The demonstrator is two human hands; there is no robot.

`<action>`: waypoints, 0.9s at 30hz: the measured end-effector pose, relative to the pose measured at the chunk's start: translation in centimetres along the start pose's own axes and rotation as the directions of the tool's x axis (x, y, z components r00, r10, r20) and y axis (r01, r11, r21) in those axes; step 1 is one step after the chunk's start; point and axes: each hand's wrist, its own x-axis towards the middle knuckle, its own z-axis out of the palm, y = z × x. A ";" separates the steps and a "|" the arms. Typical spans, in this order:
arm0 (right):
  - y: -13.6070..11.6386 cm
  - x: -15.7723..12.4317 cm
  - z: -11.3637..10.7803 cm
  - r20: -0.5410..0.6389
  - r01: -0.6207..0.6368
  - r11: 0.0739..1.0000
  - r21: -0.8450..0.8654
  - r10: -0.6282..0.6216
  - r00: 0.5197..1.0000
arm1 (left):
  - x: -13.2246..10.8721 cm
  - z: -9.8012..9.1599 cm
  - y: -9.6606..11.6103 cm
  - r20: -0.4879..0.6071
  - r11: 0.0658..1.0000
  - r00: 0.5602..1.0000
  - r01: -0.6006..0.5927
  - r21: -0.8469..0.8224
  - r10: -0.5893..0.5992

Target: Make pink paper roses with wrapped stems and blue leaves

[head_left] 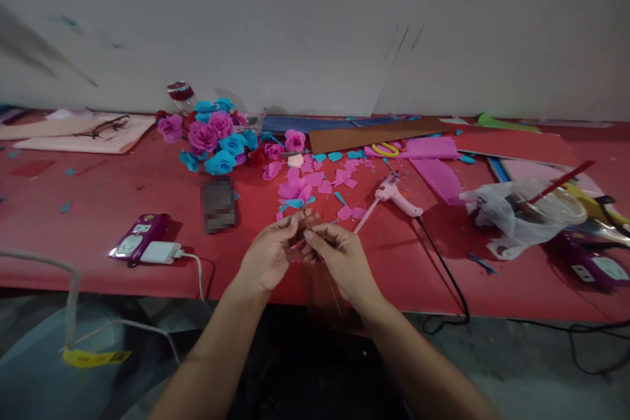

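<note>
Both hands meet over the front of the red table, fingertips close together. My left hand (pixel 270 252) is closed in a pinch on a brown paper strip (pixel 317 285), which hangs down over the table edge. My right hand (pixel 344 259) is closed too, and a thin wire (pixel 335 295) sticks out below its fingers. What lies right between the fingertips is small and mostly hidden. Just beyond them are scattered pink paper petals (pixel 299 185) and blue paper petals (pixel 294 203). A pink hot glue gun (pixel 399 199) lies to the right.
Pink and blue paper flowers (pixel 209 134) stand at the back left. A phone-like dark object (pixel 219 207), blurred out, lies before them. A purple power outlet (pixel 142 236) holds a white charger (pixel 161 252). Yellow-handled scissors (pixel 385 149) and a plastic bag (pixel 506 210) are rightward. Cables hang over the front edge.
</note>
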 end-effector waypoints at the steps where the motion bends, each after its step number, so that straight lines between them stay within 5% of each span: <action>1: 0.0 -0.1 0.0 -0.002 -0.007 1.000 0.017 0.007 1.000 | -0.1 -0.1 -0.1 0.015 1.000 1.000 -0.012 0.004 0.012; 5: 0.0 -0.2 -0.2 0.015 -0.029 0.995 0.092 0.028 0.999 | -0.1 -0.5 -0.6 -0.042 0.987 0.990 -0.127 0.098 0.132; 8: -0.1 -0.1 -0.6 0.014 -0.088 0.980 0.178 0.087 0.996 | 0.5 -1.6 -0.7 -0.132 0.838 0.914 -0.284 0.467 0.383; 11: -0.1 0.1 -1.4 -0.020 -0.108 0.971 0.215 0.115 0.993 | 1.5 -2.9 -0.3 0.000 0.341 0.806 -0.250 0.906 0.592; 13: 0.0 0.2 -2.2 -0.043 -0.099 0.972 0.213 0.111 0.993 | 2.1 -3.5 0.1 0.139 -0.004 0.787 -0.170 0.985 0.602; 15: -0.1 0.1 -3.2 -0.069 -0.085 0.974 0.209 0.102 0.992 | 2.8 -3.7 0.3 0.221 -0.210 0.789 -0.119 0.970 0.573; 23: -0.1 -0.4 -6.2 -0.228 -0.031 0.983 0.184 0.074 0.971 | 6.1 -2.1 -2.0 0.282 -0.333 0.822 -0.120 0.935 0.495; 27: 0.4 -0.4 -6.4 -0.224 -0.039 0.984 0.175 0.079 0.971 | 7.7 -1.2 -2.7 0.219 -0.278 0.831 -0.081 0.957 0.512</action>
